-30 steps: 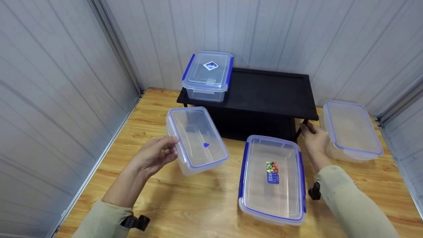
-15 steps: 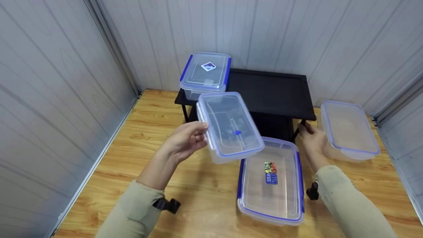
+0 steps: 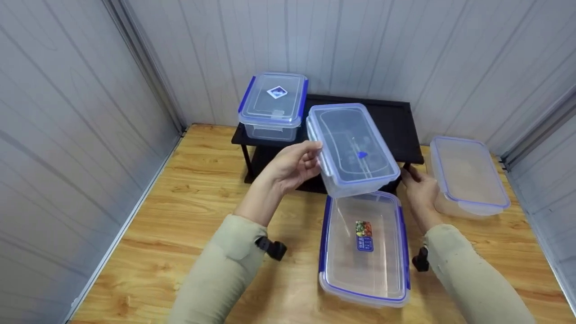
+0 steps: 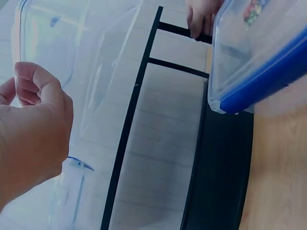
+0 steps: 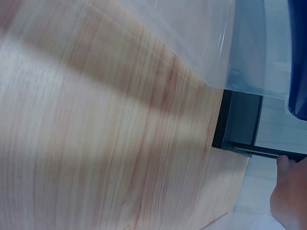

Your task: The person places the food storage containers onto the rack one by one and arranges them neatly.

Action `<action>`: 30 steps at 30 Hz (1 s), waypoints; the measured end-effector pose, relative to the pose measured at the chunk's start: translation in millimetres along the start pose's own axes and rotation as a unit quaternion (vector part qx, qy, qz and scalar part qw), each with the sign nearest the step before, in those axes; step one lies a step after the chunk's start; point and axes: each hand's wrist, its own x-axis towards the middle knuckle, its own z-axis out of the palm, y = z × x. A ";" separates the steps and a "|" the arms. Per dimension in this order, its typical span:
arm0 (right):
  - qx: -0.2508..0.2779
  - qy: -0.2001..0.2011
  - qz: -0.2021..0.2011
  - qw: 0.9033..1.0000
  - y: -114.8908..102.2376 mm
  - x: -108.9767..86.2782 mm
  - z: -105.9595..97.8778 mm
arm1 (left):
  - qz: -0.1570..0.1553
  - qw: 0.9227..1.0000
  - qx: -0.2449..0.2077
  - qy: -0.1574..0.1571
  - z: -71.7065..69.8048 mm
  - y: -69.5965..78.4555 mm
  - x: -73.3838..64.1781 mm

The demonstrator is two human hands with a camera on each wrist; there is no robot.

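At left hand (image 3: 293, 167), clear rectangular box (image 3: 351, 140)

Beside the left hand (image 4: 38, 129), the clear container (image 4: 50, 48) is rendered washed-out. Well apart from the right hand (image 5: 291, 194), a soft shadow (image 5: 108, 81) is cast across the wooden surface (image 5: 96, 158).

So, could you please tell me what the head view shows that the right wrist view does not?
Only the head view: the left hand, the blue mark on the clear box it pinches, and the diamond-labelled box on top of the black rack.

Only the right wrist view: a clear, low look at where the gripped post meets the lower shelf.

Both: the right hand on that post, the blue-clipped front box and the wood-grain surface.
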 end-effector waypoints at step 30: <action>0.018 0.000 -0.014 1.000 3.6 2.4 0.5 | -0.019 0.998 -0.041 0.039 30.1 -15.0 101.2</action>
